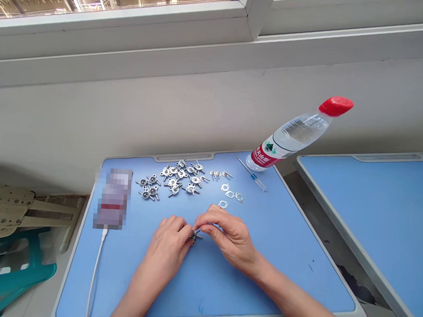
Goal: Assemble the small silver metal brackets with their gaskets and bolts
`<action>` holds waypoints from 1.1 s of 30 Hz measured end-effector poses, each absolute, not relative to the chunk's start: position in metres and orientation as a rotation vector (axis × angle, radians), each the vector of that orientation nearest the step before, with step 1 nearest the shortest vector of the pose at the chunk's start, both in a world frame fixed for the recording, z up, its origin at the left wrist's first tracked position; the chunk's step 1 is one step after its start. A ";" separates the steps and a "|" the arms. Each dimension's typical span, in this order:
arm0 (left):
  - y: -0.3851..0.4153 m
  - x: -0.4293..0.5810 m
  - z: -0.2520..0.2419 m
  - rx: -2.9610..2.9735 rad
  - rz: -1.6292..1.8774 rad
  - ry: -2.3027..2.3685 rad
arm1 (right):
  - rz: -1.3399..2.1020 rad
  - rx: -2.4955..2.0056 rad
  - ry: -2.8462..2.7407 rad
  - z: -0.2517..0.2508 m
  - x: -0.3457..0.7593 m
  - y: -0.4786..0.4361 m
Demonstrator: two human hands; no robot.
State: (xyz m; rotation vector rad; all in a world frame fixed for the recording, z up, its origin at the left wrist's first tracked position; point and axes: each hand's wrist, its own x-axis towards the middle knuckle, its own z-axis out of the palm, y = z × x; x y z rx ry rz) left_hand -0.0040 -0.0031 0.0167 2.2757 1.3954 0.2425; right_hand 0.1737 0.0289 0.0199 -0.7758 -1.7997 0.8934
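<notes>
Near the middle of the blue table, my left hand (172, 237) grips a small metal fitting (194, 237) with a stem sticking out. My right hand (230, 233) meets it from the other side, thumb and forefinger pinched at the fitting's top; whatever is between those fingertips is too small to make out. Just beyond lie several flat metal plates with holes (230, 194). A few small metal pieces with pins (217, 175) sit behind them. A cluster of similar metal fittings (182, 176) spreads to the left, with a small group of dark-centred fittings (149, 187) beside it.
A blue pen (255, 175) lies at the table's back right, next to a water bottle with a red cap (286, 139). At the left edge is a blurred phone (113, 200) with a white cable (97, 266). Another blue table (379, 200) stands right; a teal stool (24, 267) is left.
</notes>
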 end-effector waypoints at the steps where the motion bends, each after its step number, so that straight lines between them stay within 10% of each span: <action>1: -0.003 -0.004 0.017 2.275 0.242 1.395 | 0.888 -0.775 -1.803 0.020 0.174 0.029; 33: -0.003 -0.004 0.016 2.225 0.314 1.401 | 0.518 -0.624 -2.182 0.031 0.186 0.033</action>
